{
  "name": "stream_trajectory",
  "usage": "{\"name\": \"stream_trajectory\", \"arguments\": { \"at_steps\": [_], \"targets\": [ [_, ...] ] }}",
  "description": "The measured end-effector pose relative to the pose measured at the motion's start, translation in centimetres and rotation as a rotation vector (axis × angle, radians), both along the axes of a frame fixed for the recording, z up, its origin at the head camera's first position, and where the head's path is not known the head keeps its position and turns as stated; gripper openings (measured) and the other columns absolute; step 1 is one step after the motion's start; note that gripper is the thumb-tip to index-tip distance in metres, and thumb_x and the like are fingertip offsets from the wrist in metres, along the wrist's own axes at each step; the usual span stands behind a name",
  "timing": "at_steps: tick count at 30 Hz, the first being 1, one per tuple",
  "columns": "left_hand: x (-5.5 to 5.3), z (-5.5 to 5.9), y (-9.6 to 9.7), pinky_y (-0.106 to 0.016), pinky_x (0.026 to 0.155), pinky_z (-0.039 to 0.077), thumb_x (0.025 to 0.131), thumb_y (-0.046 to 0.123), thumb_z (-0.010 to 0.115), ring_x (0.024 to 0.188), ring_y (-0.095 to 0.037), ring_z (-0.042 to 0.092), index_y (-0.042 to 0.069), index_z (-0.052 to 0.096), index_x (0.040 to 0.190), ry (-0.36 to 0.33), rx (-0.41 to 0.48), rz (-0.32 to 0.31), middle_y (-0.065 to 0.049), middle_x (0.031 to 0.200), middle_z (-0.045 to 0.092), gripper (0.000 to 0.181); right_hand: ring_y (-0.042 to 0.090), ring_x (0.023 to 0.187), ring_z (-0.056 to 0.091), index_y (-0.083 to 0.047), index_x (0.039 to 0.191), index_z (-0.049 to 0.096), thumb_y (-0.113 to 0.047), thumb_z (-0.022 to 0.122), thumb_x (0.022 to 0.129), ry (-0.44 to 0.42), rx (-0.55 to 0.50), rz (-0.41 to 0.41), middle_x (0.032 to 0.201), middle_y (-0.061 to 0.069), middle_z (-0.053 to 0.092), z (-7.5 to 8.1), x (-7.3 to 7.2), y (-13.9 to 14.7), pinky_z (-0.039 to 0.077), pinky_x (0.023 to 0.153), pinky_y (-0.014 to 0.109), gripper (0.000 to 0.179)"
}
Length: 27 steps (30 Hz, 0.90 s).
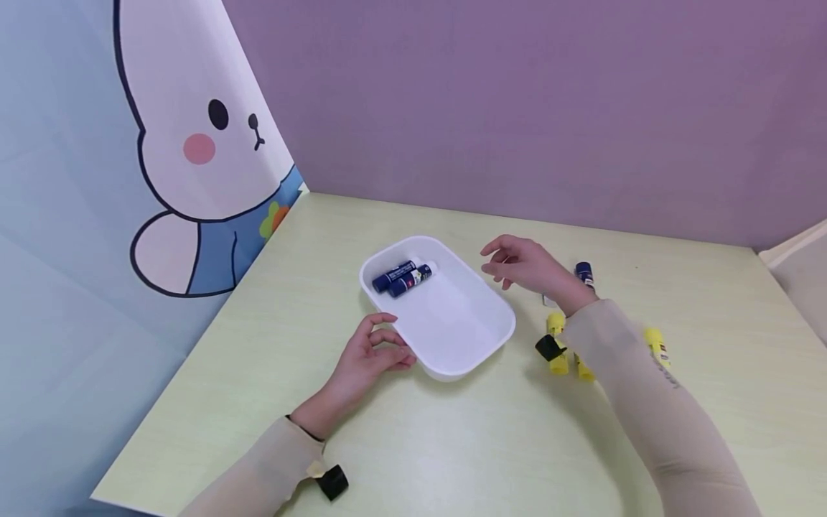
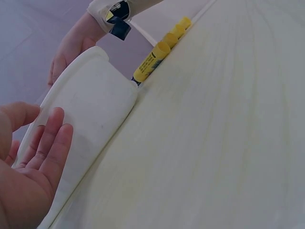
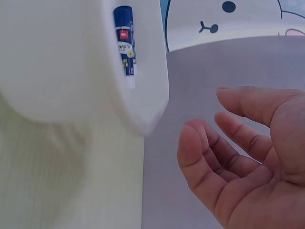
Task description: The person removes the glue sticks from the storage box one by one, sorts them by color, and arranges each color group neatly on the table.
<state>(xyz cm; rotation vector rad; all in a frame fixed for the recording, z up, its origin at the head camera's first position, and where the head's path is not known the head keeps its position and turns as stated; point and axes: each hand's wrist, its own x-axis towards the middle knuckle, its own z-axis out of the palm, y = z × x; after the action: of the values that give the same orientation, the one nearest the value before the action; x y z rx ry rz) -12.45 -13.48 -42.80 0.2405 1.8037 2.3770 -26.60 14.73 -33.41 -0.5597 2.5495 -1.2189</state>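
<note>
A white plastic tub stands on the table with two dark blue glue sticks lying side by side at its far left end. Beside the tub's near left side is my left hand, fingers loosely bent and fingertips right at the rim. In the left wrist view that hand overlaps the tub's outer wall, its fingers apart. My right hand hovers off the tub's right side, fingers loosely curved. The right wrist view shows nothing between this hand's thumb and fingers; a blue glue stick appears inside the tub.
Several yellow glue sticks stand or lie on the table at the right, partly hidden by my right forearm. Another blue-capped stick is just behind that wrist. A purple panel borders the table's back, and a cartoon-printed cloth its left.
</note>
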Motion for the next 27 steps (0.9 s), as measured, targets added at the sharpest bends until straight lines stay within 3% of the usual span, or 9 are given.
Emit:
{"name": "stream_trajectory", "arguments": {
  "at_steps": [10, 14, 22, 27],
  "targets": [
    [0.0, 0.0, 0.0, -0.036, 0.079, 0.062, 0.089, -0.018, 0.056, 0.081, -0.018, 0.07, -0.009, 0.026, 0.138, 0.004, 0.002, -0.003, -0.008, 0.097, 0.06, 0.058, 0.037, 0.091, 0.063, 0.0, 0.125, 0.058, -0.011, 0.063, 0.098, -0.075, 0.02, 0.085, 0.106, 0.022, 0.063, 0.4, 0.1, -2.7, 0.061, 0.073, 0.035, 0.03],
    [0.0, 0.0, 0.0, -0.036, 0.079, 0.062, 0.089, -0.017, 0.056, 0.081, -0.018, 0.07, -0.008, 0.027, 0.138, 0.002, 0.0, -0.001, -0.009, 0.097, 0.06, 0.058, 0.04, 0.093, 0.062, 0.002, 0.125, 0.057, -0.01, 0.064, 0.096, -0.101, 0.039, 0.143, 0.104, 0.02, 0.064, 0.5, -0.3, -3.9, 0.061, 0.076, 0.039, 0.032],
    [0.0, 0.0, 0.0, -0.037, 0.079, 0.062, 0.09, -0.017, 0.055, 0.081, -0.018, 0.07, -0.008, 0.027, 0.139, 0.0, -0.008, -0.003, -0.008, 0.098, 0.06, 0.057, 0.026, 0.092, 0.062, 0.0, 0.128, 0.057, -0.013, 0.067, 0.096, -0.159, 0.149, 0.251, 0.104, 0.013, 0.064, 0.9, -1.2, -6.0, 0.061, 0.077, 0.034, 0.036],
    [0.0, 0.1, -0.1, -0.037, 0.079, 0.062, 0.091, -0.017, 0.055, 0.081, -0.018, 0.07, -0.008, 0.027, 0.139, 0.003, -0.019, -0.006, -0.008, 0.098, 0.061, 0.057, 0.024, 0.095, 0.062, -0.001, 0.131, 0.055, -0.011, 0.066, 0.096, -0.181, 0.167, 0.325, 0.107, 0.011, 0.064, 0.7, -1.7, -6.9, 0.06, 0.08, 0.035, 0.039]
  ]
}}
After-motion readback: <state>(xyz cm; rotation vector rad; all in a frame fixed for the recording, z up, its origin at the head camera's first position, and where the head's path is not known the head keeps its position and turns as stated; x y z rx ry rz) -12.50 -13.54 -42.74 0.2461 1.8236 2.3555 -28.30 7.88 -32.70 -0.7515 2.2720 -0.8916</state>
